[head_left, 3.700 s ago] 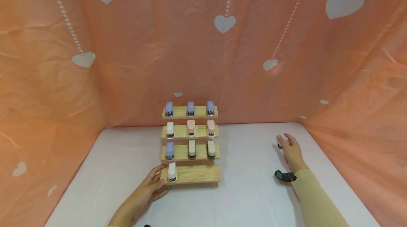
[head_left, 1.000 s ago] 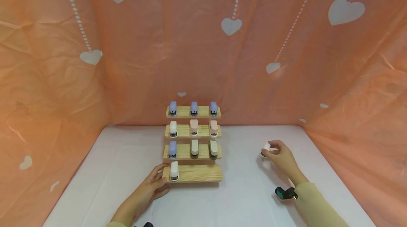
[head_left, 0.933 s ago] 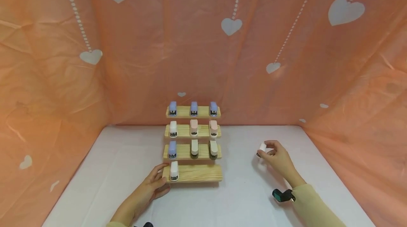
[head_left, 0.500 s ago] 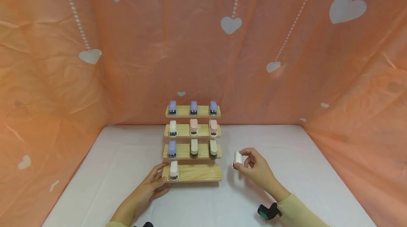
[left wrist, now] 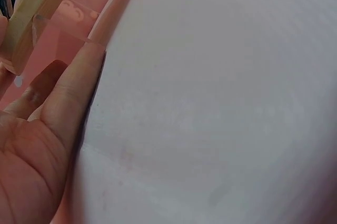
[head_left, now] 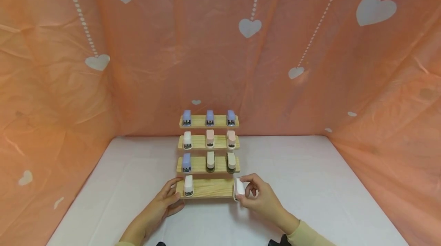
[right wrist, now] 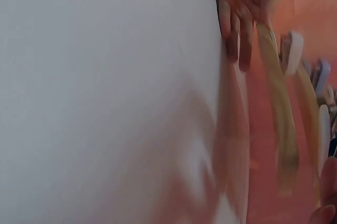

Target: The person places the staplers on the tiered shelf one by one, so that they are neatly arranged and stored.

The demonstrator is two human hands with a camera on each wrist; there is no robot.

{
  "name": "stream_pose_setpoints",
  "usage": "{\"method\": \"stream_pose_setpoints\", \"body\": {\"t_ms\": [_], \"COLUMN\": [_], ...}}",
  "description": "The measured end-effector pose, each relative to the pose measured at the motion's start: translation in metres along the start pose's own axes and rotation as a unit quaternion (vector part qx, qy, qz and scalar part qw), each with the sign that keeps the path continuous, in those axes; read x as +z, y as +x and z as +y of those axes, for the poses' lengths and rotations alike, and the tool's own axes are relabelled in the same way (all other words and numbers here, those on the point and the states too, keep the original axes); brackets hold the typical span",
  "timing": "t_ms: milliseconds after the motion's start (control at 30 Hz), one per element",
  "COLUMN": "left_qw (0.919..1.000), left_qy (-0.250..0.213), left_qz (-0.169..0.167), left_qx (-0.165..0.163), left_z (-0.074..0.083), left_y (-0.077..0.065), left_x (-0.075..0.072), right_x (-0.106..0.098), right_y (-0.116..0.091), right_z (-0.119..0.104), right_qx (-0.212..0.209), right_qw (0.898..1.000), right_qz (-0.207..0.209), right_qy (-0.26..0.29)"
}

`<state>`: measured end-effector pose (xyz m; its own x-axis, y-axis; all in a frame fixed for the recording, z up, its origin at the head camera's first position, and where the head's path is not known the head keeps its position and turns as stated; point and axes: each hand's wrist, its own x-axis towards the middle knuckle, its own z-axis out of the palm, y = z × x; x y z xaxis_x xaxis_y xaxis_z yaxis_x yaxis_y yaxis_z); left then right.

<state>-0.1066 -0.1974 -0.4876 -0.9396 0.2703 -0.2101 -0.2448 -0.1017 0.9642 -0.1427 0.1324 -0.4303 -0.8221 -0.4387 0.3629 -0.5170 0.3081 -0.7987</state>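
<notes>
A tiered wooden rack has four planks with mini staplers on them. My left hand (head_left: 160,205) holds the left end of the lowest plank (head_left: 213,188), its thumb at the front edge. In the left wrist view, that hand's palm and lower fingers (left wrist: 73,87) show beneath the plank (left wrist: 42,10). A white mini stapler (head_left: 188,185) stands at the plank's left end. With thumb and fingers, my right hand (head_left: 263,200) pinches another white mini stapler (head_left: 240,187), tilted and overlapping the plank's right end. Only fingertips (right wrist: 327,203) of the right hand show in the right wrist view.
Higher planks bear lilac staplers (head_left: 210,117), pink staplers (head_left: 209,138) and cream staplers (head_left: 210,161), plus a white one (head_left: 187,140) at the left. White cloth (head_left: 293,169) covers the table. An orange curtain (head_left: 206,66) with white hearts hangs behind and at both sides.
My right hand has picked up the white mini stapler from the table at the right and carried it left to the lowest plank's right end. The left hand keeps its hold.
</notes>
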Motion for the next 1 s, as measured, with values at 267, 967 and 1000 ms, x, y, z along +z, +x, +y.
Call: {"method": "stream_pose_setpoints", "body": {"t_ms": [267,967,1000], "left_qw": [1.0000,1.0000,1.0000], "left_qy": [-0.004,-0.006,-0.006], "left_qz": [0.008,0.002,0.003], "left_qx": [0.001,0.002,0.000], "left_z": [0.002,-0.002,-0.001], "left_y": [0.000,0.002,0.001], "left_x": [0.001,-0.001,-0.001], "right_x": [0.030,0.072,0.073], "right_y": [0.006,0.032,0.033], "right_z": [0.020,0.016,0.016], "right_qx": [-0.063,0.060,0.064], "right_qw": [0.998,0.997,0.997], "right_qz": [-0.009,-0.038,-0.041], "right_qy": [0.000,-0.013,-0.012]}}
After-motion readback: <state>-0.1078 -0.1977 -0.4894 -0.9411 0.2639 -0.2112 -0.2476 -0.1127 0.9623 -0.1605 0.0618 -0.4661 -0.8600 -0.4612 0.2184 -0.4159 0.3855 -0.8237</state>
